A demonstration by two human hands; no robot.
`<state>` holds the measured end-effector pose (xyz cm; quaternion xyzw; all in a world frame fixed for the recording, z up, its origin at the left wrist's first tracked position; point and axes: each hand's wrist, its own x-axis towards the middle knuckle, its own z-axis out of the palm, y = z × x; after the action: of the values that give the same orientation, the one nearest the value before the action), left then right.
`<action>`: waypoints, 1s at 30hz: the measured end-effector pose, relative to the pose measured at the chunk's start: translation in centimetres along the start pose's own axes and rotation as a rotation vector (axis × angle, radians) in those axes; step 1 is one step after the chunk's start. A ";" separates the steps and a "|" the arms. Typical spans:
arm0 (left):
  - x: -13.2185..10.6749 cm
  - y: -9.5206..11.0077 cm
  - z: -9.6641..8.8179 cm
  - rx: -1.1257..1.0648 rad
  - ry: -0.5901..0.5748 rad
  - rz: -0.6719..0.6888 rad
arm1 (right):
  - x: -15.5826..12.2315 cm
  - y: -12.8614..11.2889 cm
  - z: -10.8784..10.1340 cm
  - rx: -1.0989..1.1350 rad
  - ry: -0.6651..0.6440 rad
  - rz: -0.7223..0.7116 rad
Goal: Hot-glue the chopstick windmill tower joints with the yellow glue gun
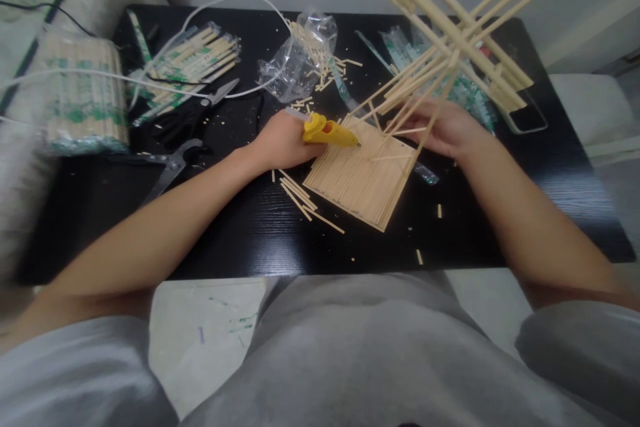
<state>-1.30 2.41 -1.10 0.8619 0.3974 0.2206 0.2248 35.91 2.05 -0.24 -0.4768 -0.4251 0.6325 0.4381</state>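
My left hand is closed around a yellow glue gun, whose nozzle points right over a flat square panel of bamboo sticks lying on the black table. My right hand rests on the panel's far right side, fingers curled at the base of a tall frame of crossed bamboo sticks that rises from the panel toward the camera. What exactly the right fingers grip is hidden behind the sticks.
Black scissors and pliers lie at the left. Packs of wrapped chopsticks and a bigger bundle sit further left. A white cable, a clear plastic bag, a phone and several cut stick pieces lie around.
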 end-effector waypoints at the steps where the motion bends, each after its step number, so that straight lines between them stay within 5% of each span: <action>1: 0.0 0.0 0.0 0.007 -0.001 -0.001 | 0.0 0.0 0.0 0.001 0.001 0.004; 30: 0.0 0.2 -0.3 -0.002 -0.020 -0.034 | 0.0 -0.2 -0.1 -0.025 -0.041 0.028</action>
<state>-1.36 2.31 -0.71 0.8570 0.4094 0.2086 0.2332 36.08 2.09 -0.03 -0.4750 -0.4350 0.6429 0.4144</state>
